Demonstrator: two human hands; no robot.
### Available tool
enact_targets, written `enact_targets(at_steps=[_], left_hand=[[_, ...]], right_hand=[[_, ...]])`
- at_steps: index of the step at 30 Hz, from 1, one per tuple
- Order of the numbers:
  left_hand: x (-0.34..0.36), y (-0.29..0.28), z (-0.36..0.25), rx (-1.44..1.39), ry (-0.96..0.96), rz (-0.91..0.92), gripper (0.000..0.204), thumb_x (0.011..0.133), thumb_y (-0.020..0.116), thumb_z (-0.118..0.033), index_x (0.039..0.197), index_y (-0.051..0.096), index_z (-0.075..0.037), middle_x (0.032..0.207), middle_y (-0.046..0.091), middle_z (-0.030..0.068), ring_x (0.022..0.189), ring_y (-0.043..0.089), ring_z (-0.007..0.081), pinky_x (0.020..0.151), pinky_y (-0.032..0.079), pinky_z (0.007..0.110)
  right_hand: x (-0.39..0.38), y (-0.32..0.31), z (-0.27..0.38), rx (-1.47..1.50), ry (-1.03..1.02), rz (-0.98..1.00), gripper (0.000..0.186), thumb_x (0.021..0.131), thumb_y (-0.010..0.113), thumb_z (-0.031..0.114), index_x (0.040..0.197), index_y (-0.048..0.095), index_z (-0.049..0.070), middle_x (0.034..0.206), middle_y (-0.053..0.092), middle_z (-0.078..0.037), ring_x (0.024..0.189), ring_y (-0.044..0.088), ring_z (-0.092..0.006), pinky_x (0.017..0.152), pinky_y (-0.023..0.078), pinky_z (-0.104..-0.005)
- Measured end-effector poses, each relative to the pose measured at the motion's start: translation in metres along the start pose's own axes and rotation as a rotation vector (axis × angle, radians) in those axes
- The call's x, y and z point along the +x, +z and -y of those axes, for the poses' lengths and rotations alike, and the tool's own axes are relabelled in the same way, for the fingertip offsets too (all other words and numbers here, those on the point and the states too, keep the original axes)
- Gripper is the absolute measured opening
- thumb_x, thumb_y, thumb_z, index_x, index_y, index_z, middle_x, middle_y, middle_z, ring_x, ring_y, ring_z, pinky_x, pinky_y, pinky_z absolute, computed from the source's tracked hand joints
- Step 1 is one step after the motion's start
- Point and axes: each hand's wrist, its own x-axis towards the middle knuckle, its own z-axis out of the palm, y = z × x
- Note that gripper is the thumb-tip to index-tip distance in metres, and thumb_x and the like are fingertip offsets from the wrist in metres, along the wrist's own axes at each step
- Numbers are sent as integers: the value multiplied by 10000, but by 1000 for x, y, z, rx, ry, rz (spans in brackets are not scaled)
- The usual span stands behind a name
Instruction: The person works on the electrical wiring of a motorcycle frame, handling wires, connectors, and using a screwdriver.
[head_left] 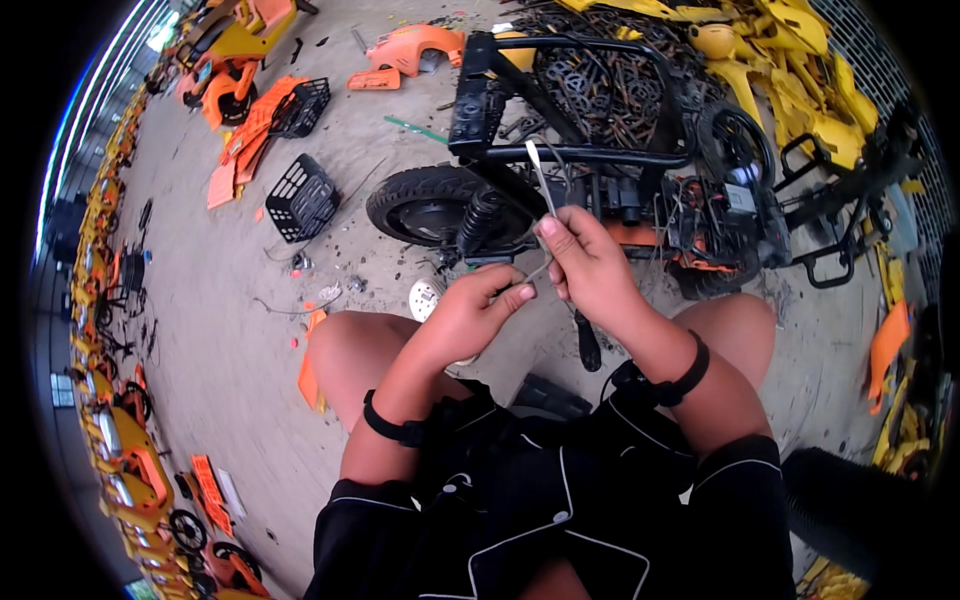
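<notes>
Screwdriver (587,343) is on the near side of the stripped scooter (628,205), right hand (590,255) clenched around its shaft — probably choked up like that to stay close to the thin grey cord (537,272) the left hand (475,310) is pinching. Black crate (302,198) sits left of the scooter, metal scrap heap (610,90) behind — scooter's frame half blocks it.

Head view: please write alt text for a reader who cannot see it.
The left hand pinches a thin strand; the right hand grips a slim tool, before a stripped scooter. Orange panels lie on the floor.
</notes>
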Motion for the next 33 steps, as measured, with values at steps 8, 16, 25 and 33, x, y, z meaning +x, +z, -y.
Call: enact_targets(at_steps=[8, 16, 25, 33], left_hand=[[9, -14, -5, -424, 97, 59, 175, 936, 593, -168, 869, 624, -9, 941, 560, 60, 913, 507, 166, 831, 407, 310], [12, -7, -13, -673, 170, 137, 187, 903, 634, -202, 852, 653, -22, 1234, 482, 111, 1139, 446, 202, 967, 356, 352], [21, 11, -3, -1218, 368, 68, 333, 961, 518, -399, 1033, 683, -119, 1339, 498, 144, 1083, 523, 360, 862, 459, 531], [41, 0, -18, -1496, -33, -336, 333, 976, 493, -399, 917, 554, -76, 793, 502, 28, 800, 508, 187, 814, 448, 356]], right_hand=[[0, -17, 17, 91, 32, -11, 356, 998, 486, 352, 1146, 472, 29, 668, 536, -27, 486, 480, -73, 434, 402, -227], [-3, -19, 18, 122, 25, 7, 335, 997, 484, 367, 1086, 513, 45, 660, 530, -32, 502, 505, -90, 422, 393, -226], [-3, 1, 2, 228, -8, 43, 236, 1015, 458, 258, 1098, 544, 54, 738, 532, -4, 591, 461, -74, 516, 380, -221], [-1, 14, -7, 531, -86, 192, 245, 991, 501, 318, 989, 505, 73, 789, 482, -24, 573, 384, -87, 528, 327, -216]])
